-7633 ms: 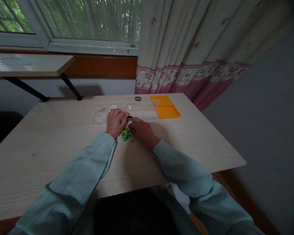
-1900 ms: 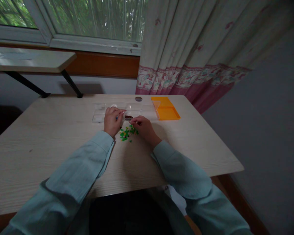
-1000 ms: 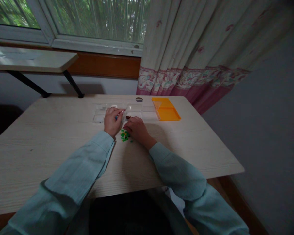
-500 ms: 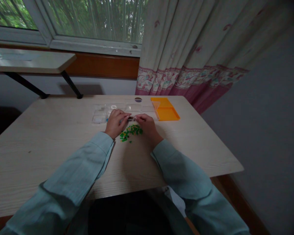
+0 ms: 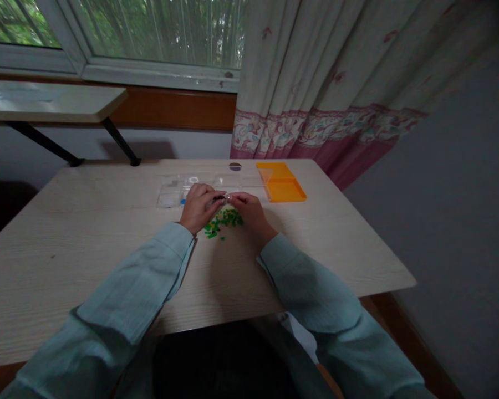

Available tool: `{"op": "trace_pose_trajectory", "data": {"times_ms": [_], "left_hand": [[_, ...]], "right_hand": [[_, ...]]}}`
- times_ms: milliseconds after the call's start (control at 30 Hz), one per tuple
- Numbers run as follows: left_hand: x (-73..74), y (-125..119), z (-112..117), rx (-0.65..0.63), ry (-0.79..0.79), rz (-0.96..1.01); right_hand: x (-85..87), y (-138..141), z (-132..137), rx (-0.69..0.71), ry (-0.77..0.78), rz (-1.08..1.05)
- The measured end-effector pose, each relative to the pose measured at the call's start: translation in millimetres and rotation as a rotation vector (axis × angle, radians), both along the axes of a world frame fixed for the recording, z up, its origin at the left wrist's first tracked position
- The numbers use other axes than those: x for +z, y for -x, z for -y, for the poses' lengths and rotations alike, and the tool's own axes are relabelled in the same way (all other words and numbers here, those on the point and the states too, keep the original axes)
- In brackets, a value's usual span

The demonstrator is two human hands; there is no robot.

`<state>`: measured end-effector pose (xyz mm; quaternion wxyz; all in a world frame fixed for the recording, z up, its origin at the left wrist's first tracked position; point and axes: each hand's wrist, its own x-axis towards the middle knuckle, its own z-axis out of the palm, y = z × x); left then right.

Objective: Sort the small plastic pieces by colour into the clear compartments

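Observation:
My left hand [image 5: 199, 207] and my right hand [image 5: 249, 210] meet fingertip to fingertip above the table, each closed in a pinch. Between them shows a small dark and whitish piece [image 5: 221, 198], mostly covered by the fingers and too small to name. Just below my hands lies a loose heap of small green and yellow pieces [image 5: 224, 220], like toy bricks. Right behind my hands stands a clear plastic compartment tray [image 5: 170, 189], with a bit of blue [image 5: 183, 201] showing beside my left hand.
An orange tray [image 5: 283, 190] lies at the back right, by the clear tray's end. A dark round spot [image 5: 235, 166] marks the table's [image 5: 108, 233] back edge. A raised shelf [image 5: 83, 105] on black brackets stands at the back left. A curtain [image 5: 283, 83] hangs behind.
My fingertips have drawn slightly closer together around the small piece. The whole view has shifted a little; the heap and trays lie as before.

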<state>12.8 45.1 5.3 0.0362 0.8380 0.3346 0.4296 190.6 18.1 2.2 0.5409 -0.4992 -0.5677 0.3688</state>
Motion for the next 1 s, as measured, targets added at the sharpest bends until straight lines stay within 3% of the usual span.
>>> {"op": "trace_pose_trajectory", "data": {"times_ms": [300,633,1000], "left_hand": [[1.6,-0.2,0.8,0.017,-0.005,0.016],[3.4,-0.4,1.9,0.027,0.029,0.020],[1.4,2.2,-0.8,0.120,0.054,0.056]], "right_hand": [[-0.9,1.7,1.7,-0.023,0.012,-0.016],[-1.4,-0.7,1.9,0.009,-0.048,0.124],[4.2,-2.1,4.6,-0.021,-0.030,0.155]]}}
